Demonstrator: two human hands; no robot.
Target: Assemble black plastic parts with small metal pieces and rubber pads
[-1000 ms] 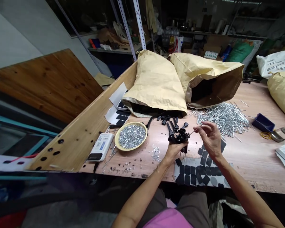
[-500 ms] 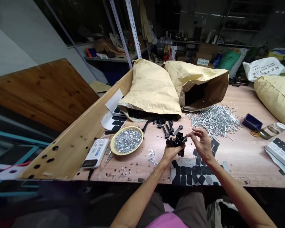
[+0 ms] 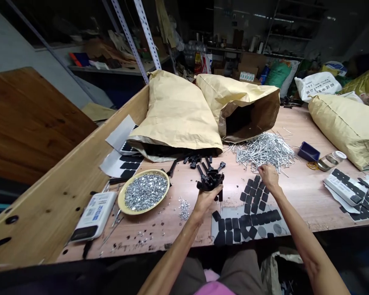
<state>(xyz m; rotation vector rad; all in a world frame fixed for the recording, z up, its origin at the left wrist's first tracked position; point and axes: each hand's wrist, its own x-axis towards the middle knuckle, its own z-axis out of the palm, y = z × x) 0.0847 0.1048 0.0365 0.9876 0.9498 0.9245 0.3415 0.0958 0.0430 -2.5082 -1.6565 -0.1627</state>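
Note:
My left hand (image 3: 206,203) is wrapped round a bunch of black plastic parts (image 3: 211,180), held above the table. Right behind them lie more black parts of the same kind (image 3: 194,160), with long stems. My right hand (image 3: 269,177) is at the near edge of a heap of thin metal pins (image 3: 266,150). Its fingers are drawn together, and whatever lies between them is too small to tell. Between the two hands are rows of black pads (image 3: 255,194) on the table, and nearer me others stick to a grey sheet (image 3: 230,212).
A yellow bowl (image 3: 137,212) of small metal pieces stands left, beside a white device (image 3: 94,215). Loose metal pieces (image 3: 183,209) lie nearby. Large paper sacks (image 3: 178,110) fill the back. To the right are a dark blue tray (image 3: 308,151) and a clear bottle (image 3: 330,160).
My right hand has moved away from the black parts, out to the right to the heap of pins. My left hand keeps its hold. The camera view has shifted to the right.

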